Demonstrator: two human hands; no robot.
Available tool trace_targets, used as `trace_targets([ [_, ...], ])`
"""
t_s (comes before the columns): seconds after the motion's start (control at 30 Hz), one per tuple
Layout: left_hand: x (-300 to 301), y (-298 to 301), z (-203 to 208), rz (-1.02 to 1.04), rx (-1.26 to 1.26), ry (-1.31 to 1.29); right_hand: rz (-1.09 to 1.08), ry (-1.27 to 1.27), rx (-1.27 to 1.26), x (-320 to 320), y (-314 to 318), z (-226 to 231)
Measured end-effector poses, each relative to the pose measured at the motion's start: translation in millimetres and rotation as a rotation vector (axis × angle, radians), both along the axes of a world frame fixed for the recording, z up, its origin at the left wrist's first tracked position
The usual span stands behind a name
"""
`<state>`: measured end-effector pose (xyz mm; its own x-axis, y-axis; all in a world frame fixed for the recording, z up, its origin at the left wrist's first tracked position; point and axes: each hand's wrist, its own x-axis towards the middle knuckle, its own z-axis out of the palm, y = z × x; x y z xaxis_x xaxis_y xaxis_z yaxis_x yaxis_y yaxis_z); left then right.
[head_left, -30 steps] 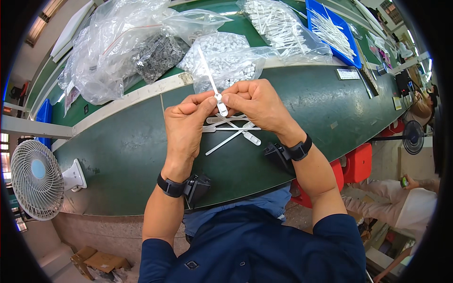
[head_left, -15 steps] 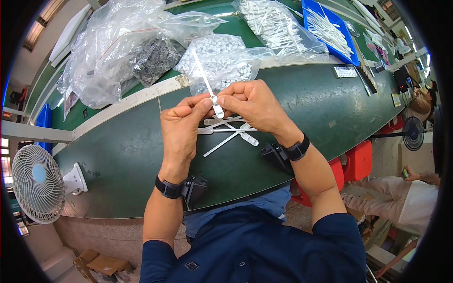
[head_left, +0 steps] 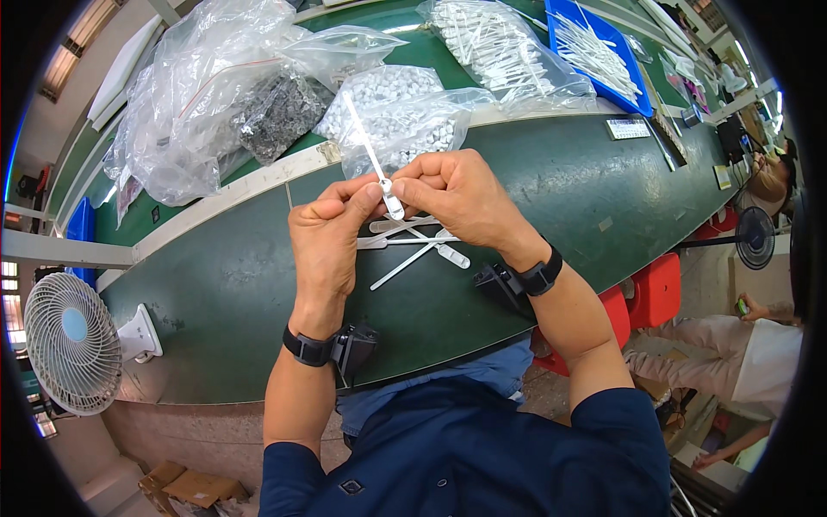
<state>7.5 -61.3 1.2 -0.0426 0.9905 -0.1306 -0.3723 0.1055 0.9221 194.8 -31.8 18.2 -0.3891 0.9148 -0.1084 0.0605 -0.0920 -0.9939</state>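
Observation:
A slim white plastic stick (head_left: 369, 148) with a wider, hollowed end points up and away from me over the green table. My left hand (head_left: 323, 246) pinches it from the left, thumb and fingertips at the wide end. From the other side my right hand (head_left: 465, 200) grips the same spot with thumb and curled fingers. The fingertips partly hide the joint between shaft and wide end. Just beyond and below my hands, several similar white plastic sticks (head_left: 452, 255) lie crossed on the tabletop (head_left: 551, 207).
Across the table lie a clear bag of small white pieces (head_left: 379, 90), a bag of dark grey bits (head_left: 280, 116) and a bag of white sticks (head_left: 495, 52). A blue tray (head_left: 552, 19) holds more sticks. At left stands a white fan (head_left: 73, 345); red stools (head_left: 655, 291) are at right.
Both hands still pinch the stick at its wide end, with hardly any shift. The whole view has moved slightly.

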Motion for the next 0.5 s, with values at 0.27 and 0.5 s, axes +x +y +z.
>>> trace_targets([
  [0.27, 3, 0, -4, 0.055, 0.126, 0.097, -0.009, -0.067, 0.082, -4, -1, -2],
  [0.5, 15, 7, -8, 0.077, 0.162, 0.383, -0.149, -0.303, 0.435, 6, -6, -9],
])
